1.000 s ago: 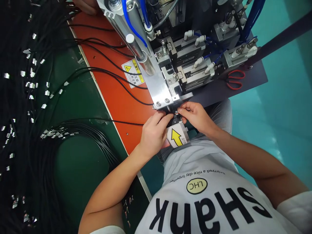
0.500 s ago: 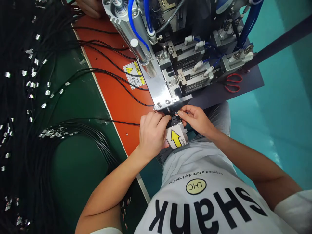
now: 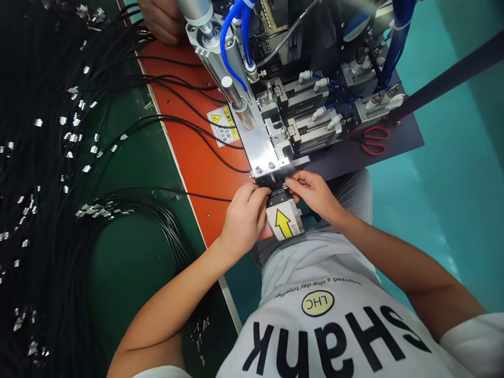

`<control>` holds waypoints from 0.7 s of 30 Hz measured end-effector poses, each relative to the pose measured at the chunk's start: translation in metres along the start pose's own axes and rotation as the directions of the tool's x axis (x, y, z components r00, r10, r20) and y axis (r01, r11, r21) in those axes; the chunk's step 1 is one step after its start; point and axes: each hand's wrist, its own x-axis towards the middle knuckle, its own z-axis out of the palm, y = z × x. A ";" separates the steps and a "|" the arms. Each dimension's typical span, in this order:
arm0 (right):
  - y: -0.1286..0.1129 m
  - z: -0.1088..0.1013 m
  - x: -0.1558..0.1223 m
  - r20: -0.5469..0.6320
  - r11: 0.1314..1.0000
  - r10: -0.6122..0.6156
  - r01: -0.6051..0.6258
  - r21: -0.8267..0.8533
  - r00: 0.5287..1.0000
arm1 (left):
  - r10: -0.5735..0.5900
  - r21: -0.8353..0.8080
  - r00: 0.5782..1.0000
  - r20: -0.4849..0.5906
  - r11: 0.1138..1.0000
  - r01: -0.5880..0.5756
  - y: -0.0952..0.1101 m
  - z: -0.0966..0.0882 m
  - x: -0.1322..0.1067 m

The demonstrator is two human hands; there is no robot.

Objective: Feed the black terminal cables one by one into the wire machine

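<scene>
My left hand is closed, thumb and fingertips together, at the machine's front edge. A thin black cable runs from the left into its grip. Opposite, my right hand pinches at the slot area; whatever lies between its fingertips is too small to make out. Between both hands sits a feeder block with a yellow arrow label. A metal plate of the press machine stands just beyond the fingertips, which hide the cable's end.
Bundled black cables with silvery ends lie on the green table at left. Red-handled scissors rest on the dark base at right. Another person's hand is at the top left. Pneumatic cylinders and blue hoses stand ahead.
The view has shifted slightly, so the machine and cables appear a little farther right and lower. Both hands stay at the feeder block; my left fingertips have moved slightly left.
</scene>
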 end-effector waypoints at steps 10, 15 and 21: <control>0.005 0.000 -0.003 0.011 0.976 0.086 -0.087 0.199 0.996 | 0.096 0.255 0.995 0.032 0.962 -0.101 -0.021 -0.004 -0.063; 0.019 -0.020 -0.018 -0.099 0.982 0.081 -0.062 0.179 0.992 | 0.049 0.240 0.997 0.053 0.969 -0.060 -0.021 -0.003 -0.059; 0.023 -0.028 -0.049 -0.127 0.990 0.088 -0.072 0.121 0.988 | -0.059 0.267 0.998 0.006 0.962 0.055 -0.019 -0.016 -0.021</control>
